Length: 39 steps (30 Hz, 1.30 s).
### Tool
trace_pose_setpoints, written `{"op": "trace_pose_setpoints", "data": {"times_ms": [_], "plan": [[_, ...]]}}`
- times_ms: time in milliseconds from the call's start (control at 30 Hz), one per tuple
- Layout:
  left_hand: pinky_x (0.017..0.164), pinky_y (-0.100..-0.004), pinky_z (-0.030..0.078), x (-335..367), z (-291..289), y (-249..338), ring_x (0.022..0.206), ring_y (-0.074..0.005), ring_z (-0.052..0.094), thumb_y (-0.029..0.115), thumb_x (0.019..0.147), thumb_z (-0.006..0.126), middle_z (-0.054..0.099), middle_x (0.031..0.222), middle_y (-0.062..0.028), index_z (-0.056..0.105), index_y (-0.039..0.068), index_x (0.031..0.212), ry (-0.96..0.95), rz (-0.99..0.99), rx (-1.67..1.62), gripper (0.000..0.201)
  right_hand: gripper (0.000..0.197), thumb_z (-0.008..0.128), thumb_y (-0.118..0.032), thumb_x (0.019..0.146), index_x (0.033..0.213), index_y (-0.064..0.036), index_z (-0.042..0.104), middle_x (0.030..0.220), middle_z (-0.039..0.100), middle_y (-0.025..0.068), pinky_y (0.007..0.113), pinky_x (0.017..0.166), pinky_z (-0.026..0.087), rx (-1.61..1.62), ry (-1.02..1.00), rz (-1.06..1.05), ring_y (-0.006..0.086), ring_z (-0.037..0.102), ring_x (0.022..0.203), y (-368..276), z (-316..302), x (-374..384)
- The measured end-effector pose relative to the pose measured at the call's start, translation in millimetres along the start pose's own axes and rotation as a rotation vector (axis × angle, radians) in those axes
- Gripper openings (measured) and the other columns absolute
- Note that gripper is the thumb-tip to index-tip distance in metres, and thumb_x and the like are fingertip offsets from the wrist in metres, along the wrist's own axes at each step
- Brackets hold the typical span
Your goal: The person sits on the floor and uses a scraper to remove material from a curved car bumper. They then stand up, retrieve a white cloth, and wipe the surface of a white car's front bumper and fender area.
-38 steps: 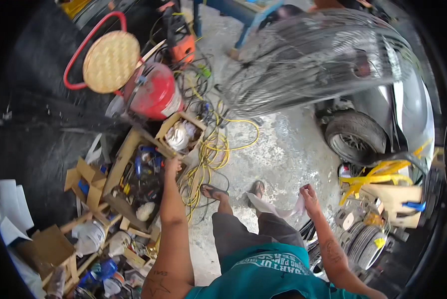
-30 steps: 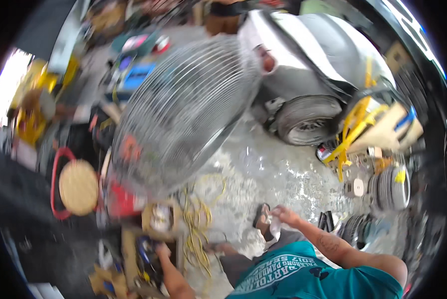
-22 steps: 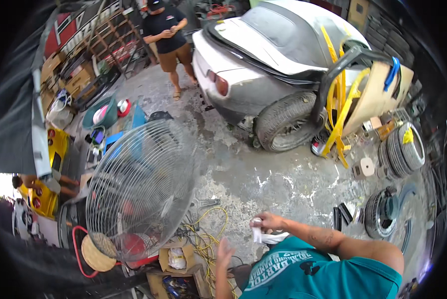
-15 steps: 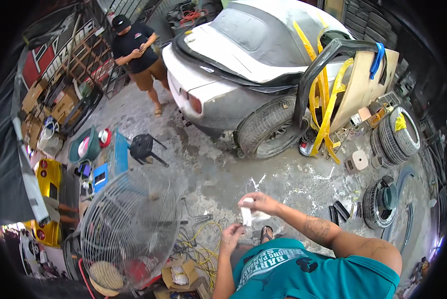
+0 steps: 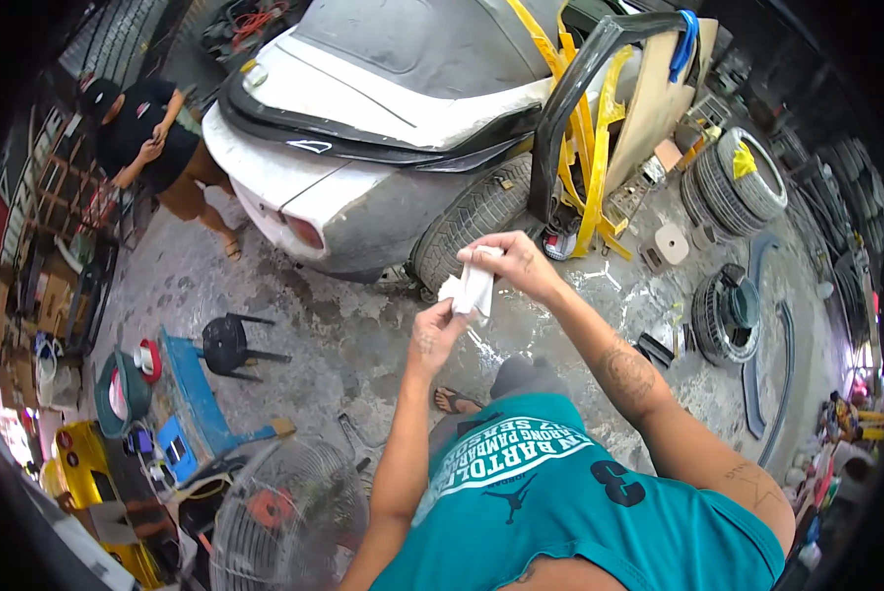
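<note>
A crumpled white cloth or paper wipe (image 5: 475, 292) hangs between my two hands; which of these it is I cannot tell. My right hand (image 5: 509, 262) pinches its upper end. Slightly lower and to the left, my left hand (image 5: 436, 335) grips the bottom edge between thumb and fingers. Both hands are raised above the floor in front of my teal jersey. Beyond them stands the rear of a white and grey car body (image 5: 363, 187), with its rear wheel (image 5: 474, 219) just past my hands.
A caged fan (image 5: 286, 507) stands at lower left, near a blue bench (image 5: 194, 389) and a black stool (image 5: 235, 345). Yellow car trim (image 5: 592, 148) leans on the car. Tyres (image 5: 723, 187) are stacked to the right. Another person (image 5: 151, 138) stands at upper left.
My hands have risen with the white piece, and my left hand now grips its lower end. The view has swung right, so the car and fan appear farther left.
</note>
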State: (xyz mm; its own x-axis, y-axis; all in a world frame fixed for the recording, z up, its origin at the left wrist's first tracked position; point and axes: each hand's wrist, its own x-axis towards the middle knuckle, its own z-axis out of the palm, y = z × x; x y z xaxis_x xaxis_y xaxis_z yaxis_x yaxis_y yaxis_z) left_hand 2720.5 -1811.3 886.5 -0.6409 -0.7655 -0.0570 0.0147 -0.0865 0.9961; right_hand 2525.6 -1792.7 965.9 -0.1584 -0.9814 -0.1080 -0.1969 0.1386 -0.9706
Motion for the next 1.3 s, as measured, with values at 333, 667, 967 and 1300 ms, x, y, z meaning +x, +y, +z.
{"op": "trace_pose_setpoints", "data": {"times_ms": [333,667,967,1300], "plan": [[0.075,-0.0286,0.046,112.2,-77.4,19.5,0.078,-0.0125,0.056,0.019,0.099,0.049,0.064,0.084,-0.0091,0.064,-0.004,0.101,0.121,0.036,0.424,0.028,0.033,0.075,-0.027,0.082,0.105,-0.0028,0.070,0.098,0.070,0.0086,0.029,0.069,0.059,0.004,-0.377,0.093,0.0148,0.067,0.086,18.4,-79.0,140.7],[0.079,-0.0286,0.046,214.3,-61.0,32.5,0.090,-0.0154,0.059,0.027,0.095,0.061,0.064,0.102,-0.0114,0.059,-0.005,0.118,-0.009,-0.060,0.446,0.040,0.039,0.069,-0.037,0.085,0.081,0.0001,0.060,0.073,0.063,0.0111,0.035,0.063,0.047,0.044,-0.312,-0.261,0.0188,0.060,0.070,22.6,-69.5,243.8],[0.070,-0.0294,0.046,292.8,-74.7,67.4,0.076,-0.0158,0.059,0.022,0.100,0.050,0.064,0.083,-0.0081,0.061,-0.007,0.107,0.143,0.104,0.378,0.032,0.044,0.078,-0.037,0.078,0.085,0.0030,0.061,0.069,0.061,0.0080,0.030,0.054,0.046,0.219,0.102,-0.092,0.0144,0.058,0.060,-9.1,-85.1,295.7],[0.065,-0.0294,0.044,331.1,-134.7,68.8,0.070,-0.0124,0.054,0.024,0.101,0.048,0.062,0.075,-0.0052,0.063,-0.007,0.092,0.093,0.086,0.202,0.036,0.041,0.074,-0.015,0.086,0.121,-0.0059,0.055,0.090,0.062,-0.0006,0.022,0.060,0.045,1.141,0.268,0.125,0.0079,0.056,0.072,21.7,-21.5,289.9]]}}
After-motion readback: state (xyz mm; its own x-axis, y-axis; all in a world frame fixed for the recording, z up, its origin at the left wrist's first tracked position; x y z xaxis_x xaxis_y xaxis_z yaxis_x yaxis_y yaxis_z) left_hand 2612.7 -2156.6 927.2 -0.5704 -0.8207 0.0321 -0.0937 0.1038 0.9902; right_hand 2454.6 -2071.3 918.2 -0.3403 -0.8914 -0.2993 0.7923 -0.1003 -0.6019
